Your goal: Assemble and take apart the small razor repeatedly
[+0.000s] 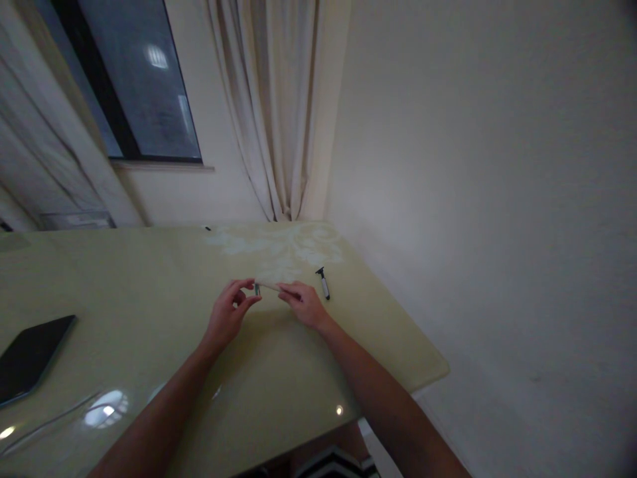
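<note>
Above the table, both my hands hold what looks like a toothbrush (pixel 269 286), with a thin pale handle and a small green-and-white head at its left end. My left hand (pixel 233 307) has thumb and forefinger closed around the green head, from above and below. The handle's right end is pinched in the fingers of my right hand (pixel 304 304), which hide the rest of it. A razor (pixel 324 284) with a dark head and a grey-and-black handle lies on the table, just beyond my right hand and apart from it.
The glossy pale-green table (pixel 149 292) meets the wall at right. A dark flat device (pixel 34 355), perhaps a laptop, lies at left, with a cable (pixel 50 421) nearer me. A small black object (pixel 208 228) sits at the far edge. Curtains (pixel 279 119) hang behind.
</note>
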`<state>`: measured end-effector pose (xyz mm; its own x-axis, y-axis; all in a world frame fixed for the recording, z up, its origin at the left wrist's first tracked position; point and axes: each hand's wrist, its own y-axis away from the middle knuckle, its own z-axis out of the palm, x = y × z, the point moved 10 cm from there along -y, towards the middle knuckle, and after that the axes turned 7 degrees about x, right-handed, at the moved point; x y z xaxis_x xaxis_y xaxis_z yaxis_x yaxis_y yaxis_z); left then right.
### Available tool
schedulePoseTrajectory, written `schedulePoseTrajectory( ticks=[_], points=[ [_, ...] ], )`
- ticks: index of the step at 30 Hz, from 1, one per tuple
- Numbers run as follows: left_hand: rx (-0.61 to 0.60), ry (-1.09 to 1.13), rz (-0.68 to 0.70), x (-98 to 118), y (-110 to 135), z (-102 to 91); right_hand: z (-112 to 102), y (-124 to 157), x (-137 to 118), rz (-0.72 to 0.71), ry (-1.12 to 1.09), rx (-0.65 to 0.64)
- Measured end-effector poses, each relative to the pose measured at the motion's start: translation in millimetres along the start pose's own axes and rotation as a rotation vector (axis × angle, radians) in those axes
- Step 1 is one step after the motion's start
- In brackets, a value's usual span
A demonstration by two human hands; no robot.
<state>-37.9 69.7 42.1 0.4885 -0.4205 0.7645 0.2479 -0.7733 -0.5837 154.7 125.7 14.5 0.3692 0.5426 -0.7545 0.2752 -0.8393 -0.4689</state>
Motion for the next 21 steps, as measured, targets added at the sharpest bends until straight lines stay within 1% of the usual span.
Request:
schedulePoseTrajectory(
  ticks=[1, 4, 7, 11, 14, 17, 20, 21],
  points=[
    [-0.003, 0.001, 0.004, 0, 0, 0.4, 1, 0, 0, 0.001, -0.018, -0.009],
    [-0.009, 0.004, -0.002, -1, 0, 0.4, -4, 0, -1, 0.011, 0.005, 0.045],
    [0.001, 0.000, -0.015, -2, 0, -1.7, -1, 1, -5, -0.014, 0.000, 0.016],
    [-0.019, 0.001, -0.020, -1, 0, 0.9, -4, 0, 0, 0.028, 0.009, 0.051],
    [-0.012, 0.009, -0.023, -2, 0, 1.3, 0, 0, 3, 0.036, -0.020, 0.012],
    [-0.011, 0.009, -0.032, -4, -1, 0.6, -4, -1, 7, 0.068, -0.006, 0.043],
    [0.000, -0.005, -0.041, -5, -2, -1.7, 1, 0, 5, 0.058, -0.044, -0.008],
    [-0.001, -0.008, -0.045, -5, -1, -1.9, 0, 0, 6, 0.066, -0.052, -0.001]
  ],
)
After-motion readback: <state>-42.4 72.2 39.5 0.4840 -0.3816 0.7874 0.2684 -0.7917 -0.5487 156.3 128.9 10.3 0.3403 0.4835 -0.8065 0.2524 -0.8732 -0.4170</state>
